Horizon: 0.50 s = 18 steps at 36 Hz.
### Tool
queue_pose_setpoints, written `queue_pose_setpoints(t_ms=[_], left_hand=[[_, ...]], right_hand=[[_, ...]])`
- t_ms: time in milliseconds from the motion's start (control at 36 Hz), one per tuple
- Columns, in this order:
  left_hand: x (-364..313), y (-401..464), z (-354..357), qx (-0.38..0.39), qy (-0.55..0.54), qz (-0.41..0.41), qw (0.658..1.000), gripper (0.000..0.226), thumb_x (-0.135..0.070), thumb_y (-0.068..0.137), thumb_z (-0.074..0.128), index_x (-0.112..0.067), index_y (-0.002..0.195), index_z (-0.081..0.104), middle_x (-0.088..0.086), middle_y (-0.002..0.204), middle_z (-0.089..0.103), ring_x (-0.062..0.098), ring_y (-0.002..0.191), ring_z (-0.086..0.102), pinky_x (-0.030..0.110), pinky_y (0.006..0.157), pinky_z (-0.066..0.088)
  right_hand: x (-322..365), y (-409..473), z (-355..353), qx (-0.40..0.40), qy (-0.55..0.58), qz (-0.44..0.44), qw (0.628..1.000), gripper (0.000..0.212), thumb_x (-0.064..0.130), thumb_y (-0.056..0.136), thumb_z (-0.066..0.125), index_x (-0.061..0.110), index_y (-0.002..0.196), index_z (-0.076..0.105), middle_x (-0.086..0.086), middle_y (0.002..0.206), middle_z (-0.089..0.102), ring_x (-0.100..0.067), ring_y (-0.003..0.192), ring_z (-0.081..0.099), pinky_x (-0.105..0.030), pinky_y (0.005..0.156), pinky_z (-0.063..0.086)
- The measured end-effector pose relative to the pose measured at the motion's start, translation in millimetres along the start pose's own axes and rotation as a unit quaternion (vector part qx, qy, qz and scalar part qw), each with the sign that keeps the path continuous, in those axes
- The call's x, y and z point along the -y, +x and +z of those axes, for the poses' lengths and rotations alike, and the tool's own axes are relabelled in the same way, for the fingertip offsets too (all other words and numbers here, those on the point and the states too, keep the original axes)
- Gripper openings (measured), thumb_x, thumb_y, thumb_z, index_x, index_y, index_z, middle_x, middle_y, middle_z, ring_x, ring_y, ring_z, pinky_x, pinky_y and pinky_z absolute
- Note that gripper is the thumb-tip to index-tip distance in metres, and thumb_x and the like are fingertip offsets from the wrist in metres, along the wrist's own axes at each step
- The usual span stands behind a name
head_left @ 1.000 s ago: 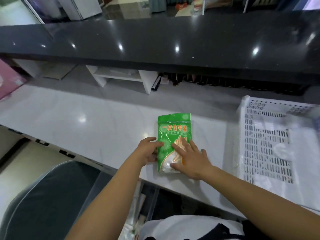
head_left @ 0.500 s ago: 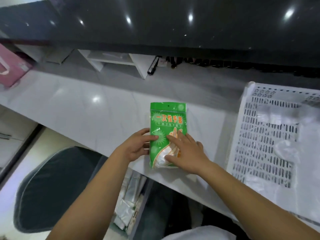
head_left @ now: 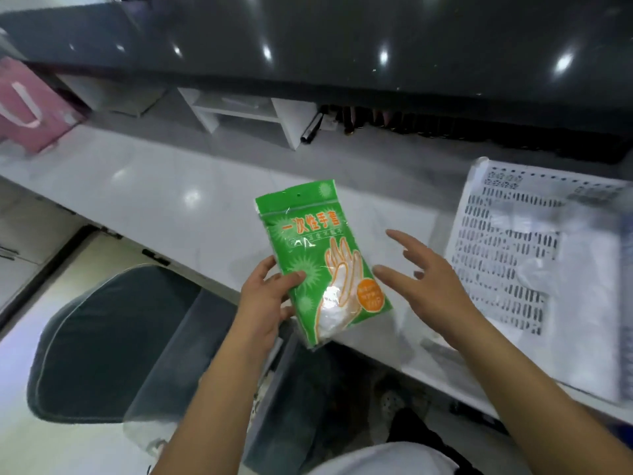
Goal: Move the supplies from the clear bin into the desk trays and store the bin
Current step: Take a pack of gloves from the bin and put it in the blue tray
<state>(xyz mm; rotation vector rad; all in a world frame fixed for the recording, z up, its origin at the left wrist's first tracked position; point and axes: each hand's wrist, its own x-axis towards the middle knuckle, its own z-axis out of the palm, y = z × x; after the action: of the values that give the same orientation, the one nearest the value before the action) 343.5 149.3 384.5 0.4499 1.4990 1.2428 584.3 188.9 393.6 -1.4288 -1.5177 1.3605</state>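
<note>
Packet: green packet of disposable gloves (head_left: 318, 258), printed with orange hand outlines and yellow characters, sits in the middle of the frame, lifted and tilted with its top edge leaning toward the upper left and its lower end over the near edge of the counter.
Your left hand: your left hand (head_left: 265, 296) holds the packet by its lower left edge, thumb on the printed face and fingers curled behind it.
Your right hand: your right hand (head_left: 424, 275) hovers just right of the packet with fingers spread wide and straight, holding nothing; whether a fingertip touches the packet's edge you cannot tell.
Counter: white glossy counter (head_left: 164, 197) runs from the left of the frame to the right, beneath a dark raised ledge (head_left: 342, 46) across the top.
Tray: white perforated tray (head_left: 503, 248) lies on the counter at the right of the frame, near your right hand, with blurred pale items inside.
Clear bin: clear bin (head_left: 205, 365) stands below the counter edge at lower centre, its contents too blurred to name.
Chair: dark cushioned chair (head_left: 102, 347) fills the lower left.
Pink bag: pink bag with a white handle (head_left: 30, 111) rests at the upper left.
Shelf: small white shelf unit (head_left: 246, 114) stands under the ledge at upper centre.
</note>
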Motion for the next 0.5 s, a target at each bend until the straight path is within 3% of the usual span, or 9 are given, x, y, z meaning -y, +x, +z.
queue_pose_setpoints(t_ms=[139,194,306,417,500], left_hand=[[22,-48,-2,0.027,-0.107,0.012,0.994,0.045,0.002,0.085,0.067,-0.010,0.127,0.057,0.017,0.111,0.073,0.027,0.086,0.072,0.035,0.064,0.059],[31,-67,-4,0.039,-0.131,0.022,0.990,0.045,0.000,0.085,0.067,-0.013,0.127,0.057,0.014,0.112,0.072,0.026,0.088,0.070,0.036,0.069,0.055],[50,-108,-6,0.077,-0.164,0.033,0.983,0.047,-0.003,0.081,0.069,-0.018,0.124,0.059,0.000,0.101,0.074,0.017,0.084,0.072,0.037,0.072,0.050],[68,-145,-1,0.133,-0.191,0.013,0.972,0.056,-0.011,0.068,0.076,-0.021,0.121,0.061,-0.002,0.101,0.072,0.013,0.079,0.071,0.029,0.059,0.054],[83,-172,7,0.177,-0.198,-0.017,0.964,0.055,-0.008,0.072,0.075,-0.020,0.123,0.060,0.001,0.107,0.068,0.009,0.074,0.070,0.024,0.049,0.051]], right_hand=[[4,-72,4,-0.095,0.139,0.044,0.985,0.080,0.054,0.062,0.079,0.044,0.137,0.052,0.012,0.142,0.052,-0.010,0.125,0.053,-0.038,0.092,0.048],[-2,-105,14,-0.124,0.212,0.071,0.967,0.085,0.049,0.057,0.080,0.041,0.138,0.052,0.003,0.142,0.052,-0.014,0.123,0.056,-0.045,0.096,0.050],[-20,-168,40,-0.134,0.321,0.130,0.929,0.068,0.028,0.068,0.076,0.043,0.131,0.056,-0.006,0.138,0.057,-0.025,0.121,0.060,-0.050,0.094,0.051],[-30,-215,48,-0.142,0.376,0.145,0.904,0.070,0.019,0.071,0.074,0.044,0.133,0.054,-0.011,0.126,0.068,-0.032,0.119,0.063,-0.062,0.094,0.049],[-30,-250,42,-0.174,0.374,0.128,0.902,0.074,0.018,0.071,0.074,0.038,0.138,0.051,-0.006,0.117,0.074,-0.031,0.113,0.067,-0.057,0.091,0.052]])
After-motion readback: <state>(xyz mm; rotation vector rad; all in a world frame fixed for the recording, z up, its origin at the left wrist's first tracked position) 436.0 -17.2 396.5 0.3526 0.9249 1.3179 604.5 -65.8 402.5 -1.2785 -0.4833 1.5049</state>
